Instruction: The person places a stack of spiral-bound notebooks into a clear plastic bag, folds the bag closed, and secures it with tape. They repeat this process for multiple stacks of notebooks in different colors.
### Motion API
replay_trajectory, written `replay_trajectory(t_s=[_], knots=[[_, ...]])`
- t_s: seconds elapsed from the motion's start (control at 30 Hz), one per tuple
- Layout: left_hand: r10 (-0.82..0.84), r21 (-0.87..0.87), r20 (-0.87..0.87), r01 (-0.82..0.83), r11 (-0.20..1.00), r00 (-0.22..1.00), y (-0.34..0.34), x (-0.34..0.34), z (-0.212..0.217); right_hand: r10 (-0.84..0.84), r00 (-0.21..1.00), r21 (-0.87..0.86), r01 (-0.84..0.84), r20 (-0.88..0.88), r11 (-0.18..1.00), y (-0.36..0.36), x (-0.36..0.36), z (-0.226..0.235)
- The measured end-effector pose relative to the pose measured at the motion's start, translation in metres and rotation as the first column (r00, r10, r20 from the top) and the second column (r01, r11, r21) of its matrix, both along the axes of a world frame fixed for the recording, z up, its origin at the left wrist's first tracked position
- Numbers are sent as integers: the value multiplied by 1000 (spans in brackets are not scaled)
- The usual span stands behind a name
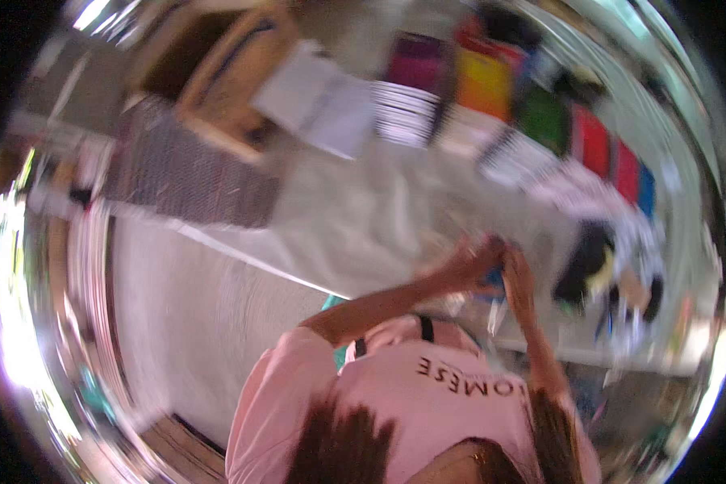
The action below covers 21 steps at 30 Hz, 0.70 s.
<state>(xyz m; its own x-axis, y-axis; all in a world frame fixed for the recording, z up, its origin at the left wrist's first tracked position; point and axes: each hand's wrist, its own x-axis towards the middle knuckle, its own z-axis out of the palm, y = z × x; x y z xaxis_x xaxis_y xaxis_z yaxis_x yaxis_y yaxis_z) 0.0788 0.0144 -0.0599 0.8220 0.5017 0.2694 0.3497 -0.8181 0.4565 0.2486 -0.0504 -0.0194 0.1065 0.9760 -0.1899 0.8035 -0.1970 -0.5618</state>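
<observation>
My left hand (477,260) and my right hand (518,273) meet close together over the near edge of the table (355,234). The fingers of both look curled inward, though motion blurs them. Between the hands shows a small blue thing (492,279), too smeared to name. Both forearms angle up from the pink shirt at the bottom of the view. To the right of my right hand lies a dark bundle (582,262), with yellow and pale bits beside it.
Stacks with purple (417,60), yellow-orange (484,83), green (543,118) and red (590,141) tops line the table's far side. White sheets (315,97) lie left of them, near an open cardboard box (230,81). A dark woven mat (194,173) covers the left end.
</observation>
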Motion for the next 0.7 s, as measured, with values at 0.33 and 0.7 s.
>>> replay_trajectory(t_s=[0.33, 0.7], knots=[[-134, -249, -96, 107, 963, 986, 24, -6, 20, 187, 982, 183, -185, 10, 966, 3, 19, 34], [171, -338, -14, -166, 927, 985, 30, -17, 38, 15, 979, -52, -5, 205, 999, 3, -12, 35]])
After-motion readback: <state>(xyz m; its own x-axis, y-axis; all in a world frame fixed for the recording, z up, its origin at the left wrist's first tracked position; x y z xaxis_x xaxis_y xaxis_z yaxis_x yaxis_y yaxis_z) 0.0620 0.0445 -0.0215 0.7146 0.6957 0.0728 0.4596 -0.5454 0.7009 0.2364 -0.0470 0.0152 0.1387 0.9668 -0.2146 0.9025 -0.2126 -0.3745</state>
